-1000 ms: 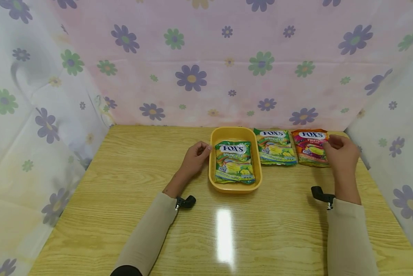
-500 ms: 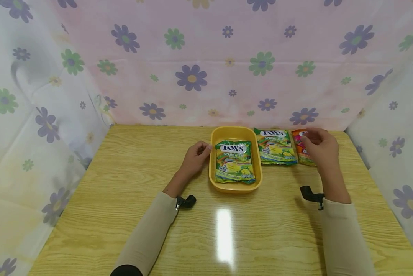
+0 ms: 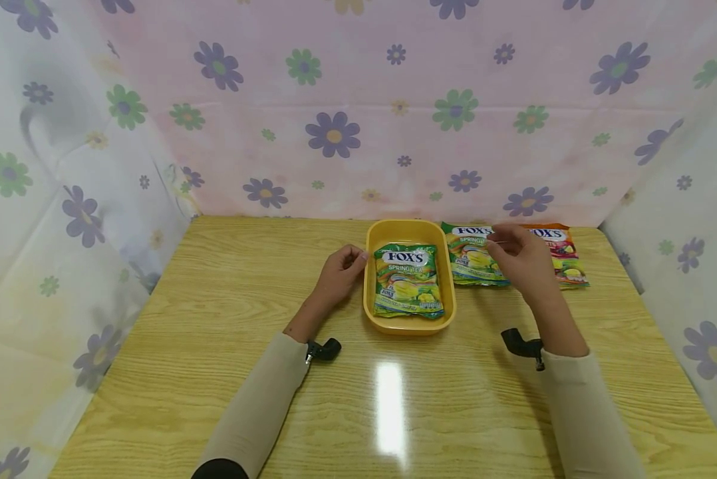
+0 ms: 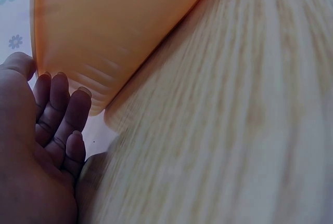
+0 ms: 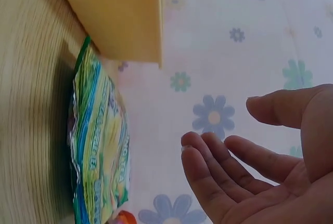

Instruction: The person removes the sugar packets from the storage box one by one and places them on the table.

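Observation:
My left hand (image 3: 337, 271) holds the left edge of a yellow plastic tub (image 3: 405, 229), its thumb at the rim and its fingertips against the outer wall in the left wrist view. A green Fox's Spring Tea candy bag (image 3: 406, 286) lies inside the tub. To the tub's right, a second green Spring Tea candy bag (image 3: 471, 271) rests on the table. Over its right side hovers my right hand (image 3: 527, 265), fingers and thumb apart with nothing between them in the right wrist view. It partly hides a red-orange Fox's Fruits candy bag (image 3: 565, 247).
The wooden table (image 3: 263, 279) ends at the back against a pink flowered cloth (image 3: 382, 93). White flowered cloth (image 3: 53, 279) stands along the left side, with more on the right. A bright reflection shows on the tabletop in front of the tub.
My right hand has moved left, from over the red-orange Fruits bag to over the green Spring Tea bag beside it. The left hand and the tub have stayed in place.

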Demonstrator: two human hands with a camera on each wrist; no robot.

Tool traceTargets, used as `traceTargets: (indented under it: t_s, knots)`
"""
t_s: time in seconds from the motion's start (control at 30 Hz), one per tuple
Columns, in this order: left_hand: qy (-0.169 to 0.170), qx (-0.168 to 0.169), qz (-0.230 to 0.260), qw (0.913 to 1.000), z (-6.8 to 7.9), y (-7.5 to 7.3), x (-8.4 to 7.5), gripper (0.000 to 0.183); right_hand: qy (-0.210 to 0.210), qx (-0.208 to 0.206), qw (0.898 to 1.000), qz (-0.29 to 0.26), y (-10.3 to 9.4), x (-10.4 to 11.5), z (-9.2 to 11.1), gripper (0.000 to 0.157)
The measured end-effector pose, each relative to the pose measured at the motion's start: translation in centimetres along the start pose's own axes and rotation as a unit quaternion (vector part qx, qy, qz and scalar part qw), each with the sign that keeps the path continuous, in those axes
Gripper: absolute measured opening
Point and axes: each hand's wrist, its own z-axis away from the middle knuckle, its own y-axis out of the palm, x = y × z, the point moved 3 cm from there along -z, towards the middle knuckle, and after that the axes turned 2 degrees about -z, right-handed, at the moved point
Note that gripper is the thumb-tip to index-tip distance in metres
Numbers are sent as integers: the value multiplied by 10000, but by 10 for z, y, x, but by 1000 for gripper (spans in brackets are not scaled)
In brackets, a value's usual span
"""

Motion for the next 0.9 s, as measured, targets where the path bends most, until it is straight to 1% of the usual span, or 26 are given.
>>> traceTargets:
  t_s: [0.1, 0.33, 0.47, 0.67, 0.77, 0.9]
  knots:
    - [-22, 26, 18, 10000, 1, 0, -1, 28, -34, 155, 9999, -25, 7, 5, 1, 44]
    - [-37, 43, 33, 10000, 1, 0, -1, 30, -75, 466, 9987, 186, 21, 15, 3, 42]
    - [-17, 32, 58, 10000, 1, 0, 0, 29, -112, 744, 9970, 201, 33, 20, 4, 39]
    - [-33, -8, 86, 10000, 0, 0, 2, 30, -230, 1206, 9923, 186, 54, 32, 7, 41]
    - [-69, -3, 76, 9999, 0, 0, 1, 32, -127, 1514, 9884, 59, 62, 36, 10, 44]
    - [-61, 2, 40, 10000, -1, 0, 1, 31, 313, 2003, 9792, -45, 71, 41, 14, 56]
